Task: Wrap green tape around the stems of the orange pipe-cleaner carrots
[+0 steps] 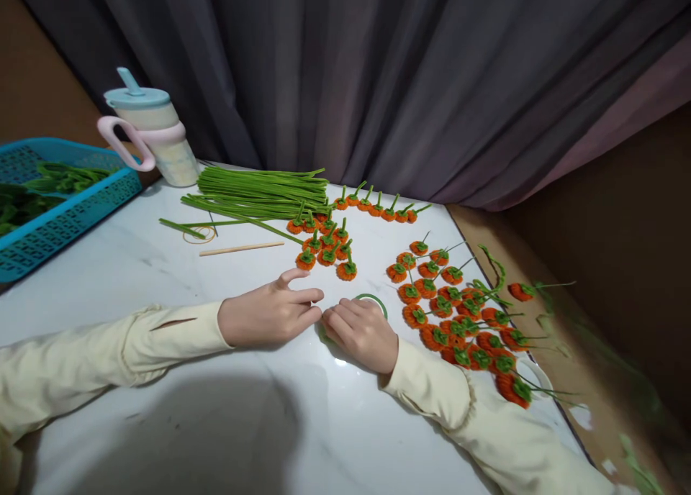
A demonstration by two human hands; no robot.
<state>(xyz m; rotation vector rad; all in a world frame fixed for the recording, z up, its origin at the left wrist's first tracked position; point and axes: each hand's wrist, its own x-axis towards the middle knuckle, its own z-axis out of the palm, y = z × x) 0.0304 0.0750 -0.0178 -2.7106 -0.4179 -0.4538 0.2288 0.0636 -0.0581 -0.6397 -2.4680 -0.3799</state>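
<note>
My left hand [273, 314] is low over the white table, one finger raised and bent, the others pointing toward the right hand. Its fingertips meet those of my right hand [363, 331], whose fingers are curled inward. Whatever sits between the fingertips is hidden; only a hint of green shows beneath the right hand. Just behind the right knuckles is a green-rimmed ring with a white middle [384, 308], like a tape roll, partly covered. Beyond the hands stand small orange pumpkin-like pieces [346, 268] with green tops and fuzzy green stems.
More orange pieces [415, 315] with thin stems crowd the table's right side. At the back lie a bundle of green fuzzy stems [259, 189], a wooden stick [241, 249] and a rubber band [199, 236]. A handled tumbler [175, 153] and blue basket [75, 211] stand left.
</note>
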